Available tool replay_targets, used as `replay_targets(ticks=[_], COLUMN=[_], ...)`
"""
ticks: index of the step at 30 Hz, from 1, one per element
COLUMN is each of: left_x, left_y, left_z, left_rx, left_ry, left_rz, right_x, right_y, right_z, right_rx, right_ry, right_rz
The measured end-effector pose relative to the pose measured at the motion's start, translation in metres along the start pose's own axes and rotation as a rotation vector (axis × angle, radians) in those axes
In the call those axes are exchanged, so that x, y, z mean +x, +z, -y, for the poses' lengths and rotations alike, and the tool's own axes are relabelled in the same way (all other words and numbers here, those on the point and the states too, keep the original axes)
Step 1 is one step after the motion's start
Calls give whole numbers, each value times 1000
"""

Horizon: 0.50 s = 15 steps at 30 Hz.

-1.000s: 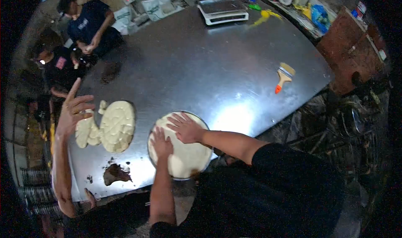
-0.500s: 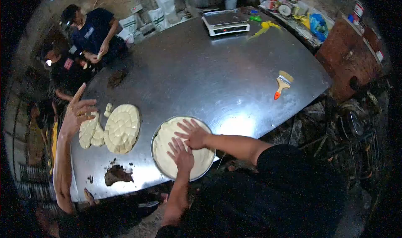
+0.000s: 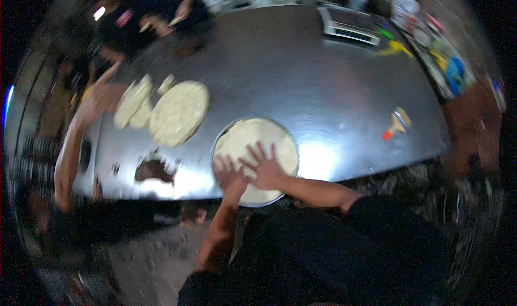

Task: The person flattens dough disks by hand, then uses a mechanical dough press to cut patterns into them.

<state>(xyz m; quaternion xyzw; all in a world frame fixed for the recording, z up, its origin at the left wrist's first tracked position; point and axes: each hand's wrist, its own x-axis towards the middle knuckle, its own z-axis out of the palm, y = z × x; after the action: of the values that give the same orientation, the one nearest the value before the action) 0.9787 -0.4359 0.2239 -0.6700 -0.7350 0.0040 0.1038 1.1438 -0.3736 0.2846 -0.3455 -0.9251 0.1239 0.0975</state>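
Note:
A round metal pan (image 3: 297, 154) stands at the near edge of the metal table, filled with pale flattened dough (image 3: 253, 133). My left hand (image 3: 230, 176) lies on the left part of the dough, fingers spread. Beside it my right hand (image 3: 265, 167) is pressed flat on the dough, its fingers spread too. The hands meet or nearly meet at the thumbs. Left of the pan, on the bare table, lies a round dough slab (image 3: 179, 113) with irregular smaller dough pieces (image 3: 133, 104) beside it.
Another person's raised hand (image 3: 99, 100) is at the left edge, blurred. Across the table a co-worker's hands (image 3: 161, 26) hold something small. A brush (image 3: 398, 123) lies right, a scale (image 3: 350, 26) at the back. A dark patch (image 3: 155, 171) marks the metal table (image 3: 258, 63).
My view has turned, so the table's contents appear shifted right and mostly higher. On the dough, both hands are now nearer the pan's near-left side. The other person's arm stays raised.

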Motion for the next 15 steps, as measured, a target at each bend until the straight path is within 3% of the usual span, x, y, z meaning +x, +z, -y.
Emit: replay_targets(ticks=[1, 2, 3, 4, 5, 6, 7, 8, 9, 15], left_x=[5, 11, 23, 25, 28, 21, 9, 4, 7, 15], left_y=[5, -59, -30, -74, -119, -48, -44, -57, -60, -66], left_z=[-6, -13, -15, -27, -39, -50, -59, -61, -60, -60], left_rx=[161, -235, -244, -257, -277, -438, -336, -351, -344, -368], left_ry=[-132, -135, -87, -173, -255, -288, -82, -38, -93, -170], left_rz=[-77, 174, 412, 330, 243, -99, -2, 4, 26, 62], right_x=[1, 3, 8, 17, 33, 45, 42, 41, 35, 37], right_y=[-3, 7, -6, -22, -28, -40, -28, -39, -30, -19], right_z=[0, -6, -8, -9, -37, -56, -68, -75, -82, -74], right_rx=[-14, -69, 64, 56, 386, 694, 503, 164, -23, -109], right_ry=[-16, -61, -32, -14, 8, 289, 130, -188, -218, -104], right_rz=[26, 67, 195, 298, 372, 366, -48, -185, -64, -2])
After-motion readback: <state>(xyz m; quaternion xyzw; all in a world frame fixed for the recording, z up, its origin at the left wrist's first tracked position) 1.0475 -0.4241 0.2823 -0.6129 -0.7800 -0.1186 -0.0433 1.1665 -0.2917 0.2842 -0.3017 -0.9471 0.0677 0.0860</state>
